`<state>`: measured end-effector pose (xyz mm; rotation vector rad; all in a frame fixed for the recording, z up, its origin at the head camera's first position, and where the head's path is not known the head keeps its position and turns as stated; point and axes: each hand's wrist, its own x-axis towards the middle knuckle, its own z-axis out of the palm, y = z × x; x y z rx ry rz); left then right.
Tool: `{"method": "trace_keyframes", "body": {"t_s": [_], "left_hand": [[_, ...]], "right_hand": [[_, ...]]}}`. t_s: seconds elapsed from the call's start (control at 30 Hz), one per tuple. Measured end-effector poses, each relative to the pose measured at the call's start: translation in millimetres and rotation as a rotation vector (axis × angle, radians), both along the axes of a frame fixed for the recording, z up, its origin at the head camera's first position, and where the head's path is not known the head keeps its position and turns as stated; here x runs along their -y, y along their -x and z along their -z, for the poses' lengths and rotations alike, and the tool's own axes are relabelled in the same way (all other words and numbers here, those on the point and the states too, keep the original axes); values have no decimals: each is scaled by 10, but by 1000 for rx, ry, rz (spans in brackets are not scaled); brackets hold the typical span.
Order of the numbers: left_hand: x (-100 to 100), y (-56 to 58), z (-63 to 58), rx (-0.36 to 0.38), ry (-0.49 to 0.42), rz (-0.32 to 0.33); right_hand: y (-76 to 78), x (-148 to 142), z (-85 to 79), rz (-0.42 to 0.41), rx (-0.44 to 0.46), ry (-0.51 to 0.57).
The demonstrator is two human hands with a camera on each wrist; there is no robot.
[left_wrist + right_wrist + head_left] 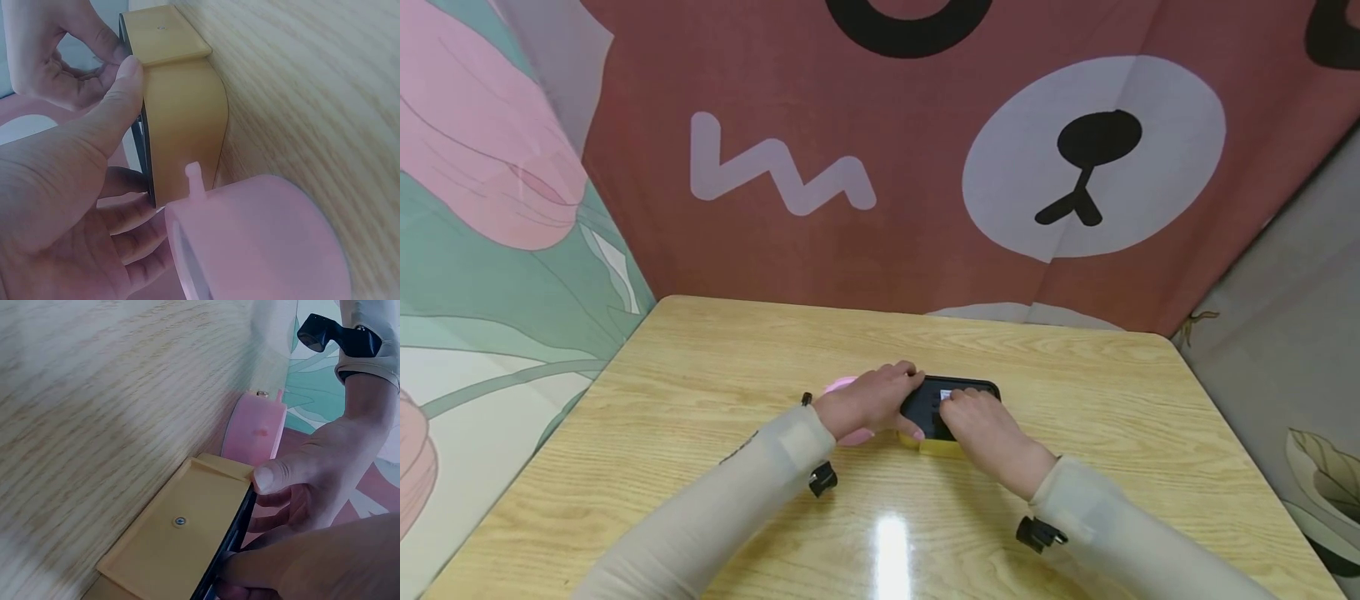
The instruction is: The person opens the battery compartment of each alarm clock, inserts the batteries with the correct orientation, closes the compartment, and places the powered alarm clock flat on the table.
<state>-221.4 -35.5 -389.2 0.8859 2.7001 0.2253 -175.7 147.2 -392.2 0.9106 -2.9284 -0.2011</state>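
A boxy yellow case [184, 119] with a black face [931, 412] lies face up on the table. My left hand [876, 398] grips its left end, thumb on the near edge and fingers along the far one. Over the black face, my right hand [988, 429] has its fingers curled, the tips touching the face beside a small white patch [945, 394]. I cannot tell whether those fingers pinch anything. A screw [180, 521] shows in the case's yellow side. Just left of the case, partly behind my left hand, stands a pink round object [269, 231] with a small peg.
The wood-grain table [760, 358] carries all of this. Behind it hangs a brown cloth [910, 233] with a bear print, and a floral cloth [497, 275] hangs at the left. Small black cameras [1040, 533] are strapped to both wrists.
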Motion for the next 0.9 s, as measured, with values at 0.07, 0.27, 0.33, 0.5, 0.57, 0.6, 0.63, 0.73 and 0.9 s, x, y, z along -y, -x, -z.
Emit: {"method": "trace_keyframes", "body": {"t_s": [0.07,0.27,0.33,0.5,0.57,0.6,0.63,0.73,0.9], "left_hand": [[1,3,2,1,-2,1],[5,13,14,0,-11,0],[6,13,14,-2,-11,3],[10,9,12,-1,-15,7],[13,9,13,3,-17,5],[15,10,15,3,-18,5],[15,11,15,4,-17,6],[14,13,17,11,-17,5],[4,8,15,28,-22,-6]], "right_hand": [[-2,8,-13,0,-2,-4],[-9,21,-30,-3,-3,-13],[-8,21,-29,-3,-2,-12],[1,4,-18,-7,7,-14],[8,-8,-7,-8,15,-14],[13,-16,-2,-12,14,-12],[16,-27,6,-13,17,-9],[27,-57,25,-21,18,5],[37,-92,31,-28,27,35]]}}
